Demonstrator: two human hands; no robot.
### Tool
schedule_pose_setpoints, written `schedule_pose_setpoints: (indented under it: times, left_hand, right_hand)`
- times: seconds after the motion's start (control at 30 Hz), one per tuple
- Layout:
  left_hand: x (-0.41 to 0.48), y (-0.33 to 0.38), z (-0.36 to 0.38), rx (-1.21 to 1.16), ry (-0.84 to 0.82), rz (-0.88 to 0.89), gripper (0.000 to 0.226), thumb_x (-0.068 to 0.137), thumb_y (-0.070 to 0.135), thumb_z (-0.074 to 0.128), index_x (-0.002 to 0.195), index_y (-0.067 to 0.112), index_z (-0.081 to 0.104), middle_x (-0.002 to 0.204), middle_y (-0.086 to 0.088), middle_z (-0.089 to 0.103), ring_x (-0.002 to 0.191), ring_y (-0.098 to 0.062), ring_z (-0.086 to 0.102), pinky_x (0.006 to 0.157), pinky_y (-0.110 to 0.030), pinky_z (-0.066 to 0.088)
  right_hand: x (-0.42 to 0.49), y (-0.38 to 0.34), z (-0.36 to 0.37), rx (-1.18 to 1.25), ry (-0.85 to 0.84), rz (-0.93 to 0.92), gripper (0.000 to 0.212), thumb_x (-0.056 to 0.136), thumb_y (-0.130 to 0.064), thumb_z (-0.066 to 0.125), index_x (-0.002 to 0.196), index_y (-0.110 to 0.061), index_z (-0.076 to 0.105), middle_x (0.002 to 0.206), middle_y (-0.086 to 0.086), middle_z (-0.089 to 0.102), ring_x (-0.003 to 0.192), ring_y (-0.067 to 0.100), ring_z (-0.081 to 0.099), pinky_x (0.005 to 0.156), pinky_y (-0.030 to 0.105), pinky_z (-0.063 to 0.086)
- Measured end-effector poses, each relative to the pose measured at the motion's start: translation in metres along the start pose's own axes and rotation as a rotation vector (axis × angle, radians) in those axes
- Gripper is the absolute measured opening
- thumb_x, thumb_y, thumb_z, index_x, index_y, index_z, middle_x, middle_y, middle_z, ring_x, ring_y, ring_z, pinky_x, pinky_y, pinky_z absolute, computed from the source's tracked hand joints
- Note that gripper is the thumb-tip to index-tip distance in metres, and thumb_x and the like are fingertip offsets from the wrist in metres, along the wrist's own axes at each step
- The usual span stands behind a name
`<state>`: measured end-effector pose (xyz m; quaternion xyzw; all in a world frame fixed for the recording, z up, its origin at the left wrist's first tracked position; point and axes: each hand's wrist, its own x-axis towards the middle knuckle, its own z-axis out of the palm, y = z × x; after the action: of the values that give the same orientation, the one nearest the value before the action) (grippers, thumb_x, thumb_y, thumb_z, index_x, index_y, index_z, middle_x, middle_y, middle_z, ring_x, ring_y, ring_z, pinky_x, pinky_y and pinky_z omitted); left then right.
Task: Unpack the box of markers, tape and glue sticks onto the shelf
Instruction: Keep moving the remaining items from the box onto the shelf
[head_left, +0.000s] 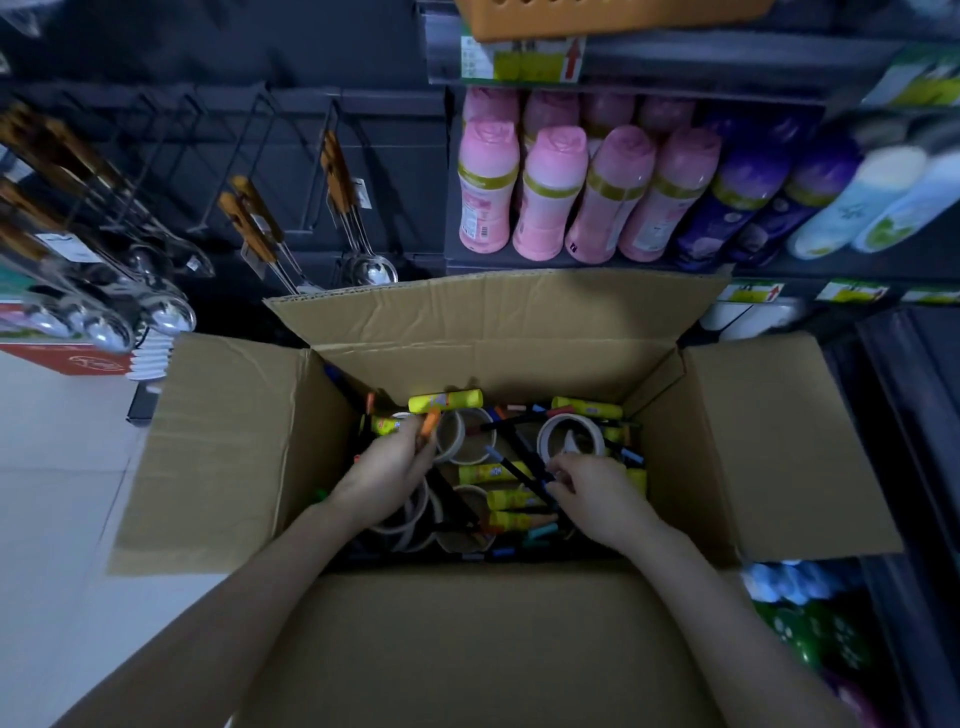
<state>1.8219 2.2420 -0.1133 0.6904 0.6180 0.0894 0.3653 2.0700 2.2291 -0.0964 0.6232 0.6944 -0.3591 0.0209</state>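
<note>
Head camera, looking down: both hands reach into an open cardboard box (498, 332) of markers, tape rolls and yellow glue sticks. Left hand (387, 470), at the box's left, has its fingers closed around an orange-capped marker (429, 423). Right hand (597, 496) curls its fingers over black markers (519, 470); whether it grips one cannot be told. Pink bottles (545, 197) line the far shelf (675, 57).
</note>
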Motion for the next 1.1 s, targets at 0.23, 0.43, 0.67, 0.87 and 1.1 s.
schedule_pose_setpoints:
  times: [0.23,0.43,0.67,0.87,1.1]
  left_hand:
    - [-0.007,0.02,-0.015,-0.637,0.429,-0.086,0.018,0.1,0.009,0.04,0.082,0.013,0.04,0.064,-0.007,0.046,0.043,-0.005,0.054,0.047,-0.016,0.042]
    - [-0.01,-0.014,-0.009,-0.784,0.361,-0.185,0.019,0.1,0.014,0.041,0.082,0.019,0.042,0.057,-0.008,0.047,0.049,-0.018,0.047,0.055,-0.028,0.042]
    - [-0.01,-0.016,-0.002,-1.084,0.197,-0.337,0.012,0.094,-0.003,0.048,0.097,0.006,0.04,0.063,-0.009,0.055,0.049,-0.014,0.048,0.05,-0.028,0.046]
    - [-0.024,-0.006,0.003,-1.058,-0.127,-0.396,0.015,0.091,-0.001,0.053,0.078,0.004,0.058,0.066,-0.013,0.057,0.057,-0.019,0.057,0.056,-0.026,0.05]
    - [-0.015,-0.006,0.005,-0.823,0.031,-0.338,0.023,0.094,0.01,0.054,0.096,-0.013,0.058,0.051,0.007,0.052,0.049,-0.01,0.046,0.055,-0.027,0.042]
  right_hand:
    - [0.025,0.005,0.012,-0.034,-0.332,-0.067,0.098,0.082,-0.028,0.073,0.153,-0.022,0.007,0.155,0.004,0.027,0.136,0.024,0.036,0.107,0.036,0.039]
    - [0.034,0.012,0.026,-0.38,-0.507,-0.107,0.08,0.077,-0.026,0.077,0.142,-0.014,0.032,0.14,0.008,0.044,0.124,0.028,0.047,0.098,0.041,0.046]
    - [0.038,0.019,0.031,-0.523,-0.637,-0.18,0.038,0.084,-0.011,0.064,0.119,-0.015,0.05,0.114,0.01,0.058,0.093,0.026,0.057,0.077,0.041,0.052]
    - [0.036,0.017,0.034,-0.595,-0.628,-0.268,0.039,0.084,-0.009,0.062,0.121,-0.015,0.048,0.121,0.011,0.051,0.105,0.029,0.049,0.082,0.04,0.046]
    - [0.034,0.012,0.042,-0.773,-0.523,-0.43,0.037,0.092,-0.032,0.055,0.119,-0.009,0.045,0.11,0.016,0.056,0.099,0.033,0.054,0.066,0.036,0.038]
